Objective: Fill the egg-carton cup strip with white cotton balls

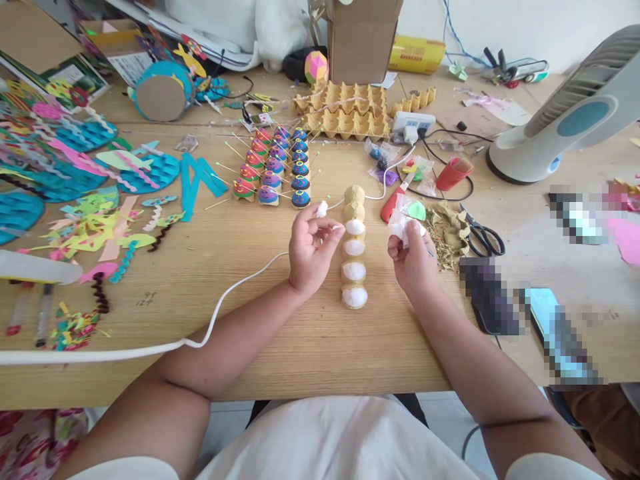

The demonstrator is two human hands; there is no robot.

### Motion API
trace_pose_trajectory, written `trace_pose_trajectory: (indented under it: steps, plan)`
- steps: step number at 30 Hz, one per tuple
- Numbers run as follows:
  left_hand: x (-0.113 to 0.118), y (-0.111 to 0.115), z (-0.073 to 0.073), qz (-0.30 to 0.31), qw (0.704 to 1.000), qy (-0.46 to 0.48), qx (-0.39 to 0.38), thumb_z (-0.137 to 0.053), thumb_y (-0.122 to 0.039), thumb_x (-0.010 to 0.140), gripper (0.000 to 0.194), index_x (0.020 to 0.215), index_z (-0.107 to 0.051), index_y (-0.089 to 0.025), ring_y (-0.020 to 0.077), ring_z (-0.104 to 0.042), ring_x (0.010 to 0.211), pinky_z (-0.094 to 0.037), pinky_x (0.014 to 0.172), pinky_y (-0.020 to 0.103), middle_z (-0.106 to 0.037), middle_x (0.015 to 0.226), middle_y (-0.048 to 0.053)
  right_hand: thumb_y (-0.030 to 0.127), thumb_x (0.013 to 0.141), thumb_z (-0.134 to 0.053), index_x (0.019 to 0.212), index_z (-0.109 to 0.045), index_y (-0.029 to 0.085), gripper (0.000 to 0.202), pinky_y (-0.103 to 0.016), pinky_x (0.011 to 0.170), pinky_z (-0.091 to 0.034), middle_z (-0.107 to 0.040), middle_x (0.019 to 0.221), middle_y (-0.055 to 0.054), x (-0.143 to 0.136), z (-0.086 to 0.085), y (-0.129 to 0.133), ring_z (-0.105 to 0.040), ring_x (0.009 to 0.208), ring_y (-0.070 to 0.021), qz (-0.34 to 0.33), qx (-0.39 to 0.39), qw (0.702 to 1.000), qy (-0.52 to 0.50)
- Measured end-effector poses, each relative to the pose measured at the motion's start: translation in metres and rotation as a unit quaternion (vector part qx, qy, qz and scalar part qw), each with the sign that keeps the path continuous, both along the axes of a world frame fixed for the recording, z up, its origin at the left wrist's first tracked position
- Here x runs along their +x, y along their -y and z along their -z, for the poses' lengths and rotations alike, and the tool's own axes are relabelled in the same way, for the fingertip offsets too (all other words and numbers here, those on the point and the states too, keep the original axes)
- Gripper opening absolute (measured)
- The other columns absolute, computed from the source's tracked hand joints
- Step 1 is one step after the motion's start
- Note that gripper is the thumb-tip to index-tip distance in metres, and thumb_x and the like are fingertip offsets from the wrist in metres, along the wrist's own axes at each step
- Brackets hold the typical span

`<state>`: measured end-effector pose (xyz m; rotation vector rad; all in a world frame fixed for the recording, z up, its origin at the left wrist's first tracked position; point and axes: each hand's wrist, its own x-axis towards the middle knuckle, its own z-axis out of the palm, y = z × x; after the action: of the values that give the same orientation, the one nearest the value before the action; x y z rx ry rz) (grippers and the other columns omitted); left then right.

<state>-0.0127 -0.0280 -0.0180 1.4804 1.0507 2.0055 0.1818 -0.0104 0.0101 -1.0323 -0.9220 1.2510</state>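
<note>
Pinching what's prob. a white bit (337, 227), L hand (309, 252); R hand (414, 261) pinches crumpled pkt (399, 225), contents part-hidden.

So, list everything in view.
Carton strip: one, tan, four bumps whitened, centre
Painted bumps: three rows, multicoloured, left of centre
Egg cartons: several, tan, back centre
Tall box: one, brown, back
Roll: one, yellow, back
Fan: one, grey-white, right
Socket block: one, white, back right
Cup: one, red, centre right
Scissors: one pair, black, right
Blurred slabs: three, dark and bluish, right
Discs: several, blue, left
Paper scraps: many, mixed colours, left
Cable: white, count unclear, left, centre
Table: one, brown, beneath
Left hand: one, bare, grip pinching white material, centre
Right hand: one, bare, grip holding whitish packet, centre
</note>
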Motion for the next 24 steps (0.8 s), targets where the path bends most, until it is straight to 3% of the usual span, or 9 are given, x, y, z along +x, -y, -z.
trace_pose_trajectory:
  steps: [2,5,9,12,18,24]
  plan:
    - [0.000,-0.006,0.005,0.018,0.998,0.055,-0.035,-0.086,-0.047,0.099,0.056,0.145,-0.057,-0.031,0.0129,-0.079,0.091,-0.061,0.083,0.026,-0.082,0.099,-0.002,0.080,0.079,-0.088,0.085,-0.063,0.026,0.059,-0.025,0.052,-0.042,-0.065,0.065,0.004,-0.002,0.001,0.001,-0.056,0.055,-0.0105,-0.003,0.010,1.000,-0.002]
    - [0.001,-0.005,0.009,0.055,0.994,0.068,-0.067,-0.086,-0.045,0.100,0.057,0.145,-0.055,-0.032,0.0152,-0.082,0.098,-0.063,0.083,0.027,-0.084,0.113,0.002,0.076,0.082,-0.089,0.086,-0.069,0.025,0.055,-0.027,0.059,-0.048,-0.069,0.070,0.003,-0.007,0.003,0.009,-0.060,0.061,-0.0111,-0.062,0.028,0.998,0.009]
    - [0.004,0.007,0.004,0.115,0.993,0.033,-0.024,-0.078,-0.039,0.107,0.046,0.147,-0.055,-0.033,0.0154,-0.084,0.102,-0.064,0.081,0.025,-0.084,0.119,0.004,0.068,0.075,-0.098,0.089,-0.073,0.027,0.050,-0.027,0.065,-0.054,-0.076,0.076,0.003,-0.013,0.005,0.015,-0.065,0.068,-0.0121,-0.096,-0.001,0.994,-0.048]
    - [0.006,0.014,0.001,0.134,0.991,-0.018,0.014,-0.080,-0.035,0.106,0.050,0.150,-0.057,-0.032,0.0146,-0.082,0.101,-0.065,0.083,0.024,-0.083,0.119,0.005,0.066,0.072,-0.100,0.091,-0.074,0.027,0.050,-0.028,0.070,-0.057,-0.078,0.080,0.003,-0.015,0.006,0.015,-0.069,0.073,-0.0137,-0.112,-0.025,0.990,-0.080]
    - [0.010,0.019,0.000,0.107,0.990,-0.086,0.039,-0.086,-0.026,0.100,0.055,0.148,-0.058,-0.030,0.0106,-0.079,0.087,-0.062,0.073,0.018,-0.081,0.115,0.003,0.071,0.072,-0.098,0.103,-0.075,0.030,0.056,-0.030,0.076,-0.058,-0.079,0.087,0.004,-0.018,0.015,0.020,-0.071,0.081,-0.0146,-0.121,-0.020,0.990,-0.065]
    - [0.009,0.023,-0.001,0.052,0.984,-0.166,0.037,-0.083,-0.040,0.102,0.047,0.141,-0.062,-0.026,0.0143,-0.082,0.083,-0.065,0.069,0.023,-0.081,0.114,0.006,0.075,0.078,-0.091,0.105,-0.075,0.029,0.056,-0.033,0.080,-0.057,-0.075,0.087,0.003,-0.017,0.023,0.023,-0.068,0.081,-0.0163,-0.125,0.003,0.992,0.011]
